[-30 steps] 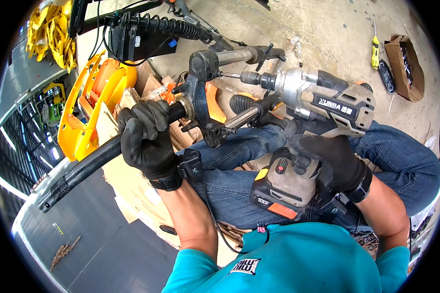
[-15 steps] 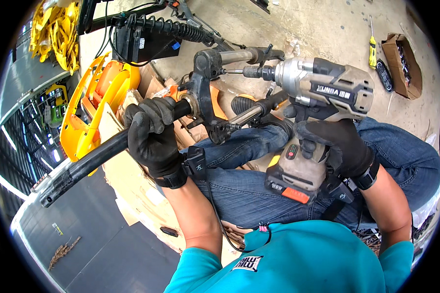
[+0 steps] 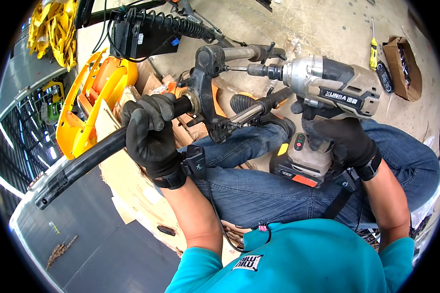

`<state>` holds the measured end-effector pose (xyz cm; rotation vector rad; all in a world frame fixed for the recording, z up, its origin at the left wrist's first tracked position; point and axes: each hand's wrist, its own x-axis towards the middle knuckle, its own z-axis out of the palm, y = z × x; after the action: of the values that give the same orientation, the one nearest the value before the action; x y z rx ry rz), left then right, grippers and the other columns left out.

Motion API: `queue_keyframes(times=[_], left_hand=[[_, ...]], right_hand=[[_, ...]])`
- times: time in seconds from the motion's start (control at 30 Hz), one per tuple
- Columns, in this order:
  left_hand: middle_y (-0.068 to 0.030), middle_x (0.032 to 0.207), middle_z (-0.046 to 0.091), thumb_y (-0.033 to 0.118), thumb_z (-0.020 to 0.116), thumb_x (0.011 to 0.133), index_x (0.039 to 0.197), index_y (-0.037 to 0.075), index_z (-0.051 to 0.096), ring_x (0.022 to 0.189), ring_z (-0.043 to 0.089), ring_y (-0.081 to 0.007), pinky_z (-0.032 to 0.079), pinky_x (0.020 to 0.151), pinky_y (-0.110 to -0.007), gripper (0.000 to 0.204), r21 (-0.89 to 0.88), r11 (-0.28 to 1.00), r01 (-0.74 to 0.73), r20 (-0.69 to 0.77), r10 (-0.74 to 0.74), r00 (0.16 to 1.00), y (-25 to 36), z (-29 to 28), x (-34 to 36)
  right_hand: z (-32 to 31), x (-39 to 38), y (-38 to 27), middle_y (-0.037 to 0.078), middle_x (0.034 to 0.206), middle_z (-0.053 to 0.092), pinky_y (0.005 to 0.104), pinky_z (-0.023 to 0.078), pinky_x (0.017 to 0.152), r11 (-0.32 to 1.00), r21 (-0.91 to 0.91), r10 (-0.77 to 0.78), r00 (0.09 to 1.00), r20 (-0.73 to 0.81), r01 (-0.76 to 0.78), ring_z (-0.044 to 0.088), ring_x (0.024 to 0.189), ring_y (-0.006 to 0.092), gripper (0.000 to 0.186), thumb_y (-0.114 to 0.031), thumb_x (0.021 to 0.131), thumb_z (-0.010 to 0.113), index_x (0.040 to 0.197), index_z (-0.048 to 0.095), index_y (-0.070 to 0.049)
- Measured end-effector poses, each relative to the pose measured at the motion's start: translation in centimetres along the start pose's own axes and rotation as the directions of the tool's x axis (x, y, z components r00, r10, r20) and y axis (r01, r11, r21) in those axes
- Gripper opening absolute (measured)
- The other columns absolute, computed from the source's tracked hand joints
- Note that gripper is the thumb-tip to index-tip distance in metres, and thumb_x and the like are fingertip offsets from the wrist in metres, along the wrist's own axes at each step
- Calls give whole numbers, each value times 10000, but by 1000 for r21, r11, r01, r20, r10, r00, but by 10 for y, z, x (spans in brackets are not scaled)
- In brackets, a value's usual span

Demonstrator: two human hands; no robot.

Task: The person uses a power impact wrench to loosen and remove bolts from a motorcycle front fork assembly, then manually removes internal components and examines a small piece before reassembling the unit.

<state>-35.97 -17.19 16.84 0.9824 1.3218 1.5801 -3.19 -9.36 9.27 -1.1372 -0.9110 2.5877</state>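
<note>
My left hand (image 3: 150,136), in a black work glove, is wrapped round the black steering tube (image 3: 85,166) of a front fork (image 3: 204,83). The tube slants down to the left, and the two metal fork legs point right. A black work glove also covers my right hand (image 3: 344,141), which grips the handle of a beige and black cordless impact wrench (image 3: 344,90). Its long thin bit (image 3: 237,68) points left, with the tip at the fork's upper clamp. Whether the tip sits fully in a bolt there is too small to tell.
Yellow and orange plastic covers (image 3: 95,107) stand on the left beside flattened cardboard (image 3: 132,190). At the back are a black coil-spring shock (image 3: 176,24) and cables. A yellow-handled screwdriver (image 3: 373,53) and an open carton of small parts (image 3: 410,80) lie at far right.
The impact wrench and my right hand have shifted slightly to the right, its battery tilting up a little. My left hand keeps its hold on the tube.
</note>
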Motion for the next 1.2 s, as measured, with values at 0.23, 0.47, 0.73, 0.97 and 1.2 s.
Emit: queue_keyframes(times=[0.23, 0.47, 0.73, 0.97, 1.2], left_hand=[[-14, 664, 401, 195, 489, 959, 743, 120, 414, 722, 499, -205, 418, 920, -436, 240, 25, 1000, 14, 20, -15, 1000, 2, -3, 1], [-12, 665, 404, 199, 499, 954, 748, 121, 423, 728, 506, -206, 416, 925, -447, 233, -7, 1000, 18, 10, -18, 1000, 3, -1, -1], [-16, 666, 404, 200, 500, 952, 747, 121, 422, 732, 509, -208, 410, 935, -455, 234, 9, 1000, 22, -6, -22, 1000, 2, -2, -1], [-14, 671, 398, 203, 493, 962, 738, 120, 417, 754, 501, -211, 383, 959, -454, 250, 18, 1000, 24, -62, -22, 998, 2, -3, -3], [-17, 683, 395, 194, 484, 968, 740, 115, 413, 755, 490, -211, 378, 966, -459, 252, -3, 1000, 29, -76, -30, 997, 2, -4, -4]], right_hand=[[10, -3, -14, 37, 901, 633, 232, 466, 604, 992, 119, -30, 999, -19, 32, 555, 695, 68, 384, -92, 846, 649, 1215, 608, 7], [14, -10, -12, 89, 1149, 635, 259, 513, 729, 997, 81, -6, 1000, -23, 8, 586, 868, 92, 492, -88, 839, 622, 1309, 517, 11], [-7, 1, 8, 88, 1144, 638, 263, 526, 733, 988, -81, -135, 991, -4, 134, 604, 879, 115, 462, -90, 847, 655, 1287, 540, -12], [-22, 3, 8, 60, 985, 668, 276, 538, 747, 986, 72, -145, 988, -54, 149, 634, 850, 123, 381, -65, 807, 664, 1181, 624, -8], [-23, 6, 11, 53, 973, 666, 265, 533, 717, 979, 147, -142, 990, -14, 142, 626, 791, 118, 390, -93, 836, 677, 1209, 607, -5]])
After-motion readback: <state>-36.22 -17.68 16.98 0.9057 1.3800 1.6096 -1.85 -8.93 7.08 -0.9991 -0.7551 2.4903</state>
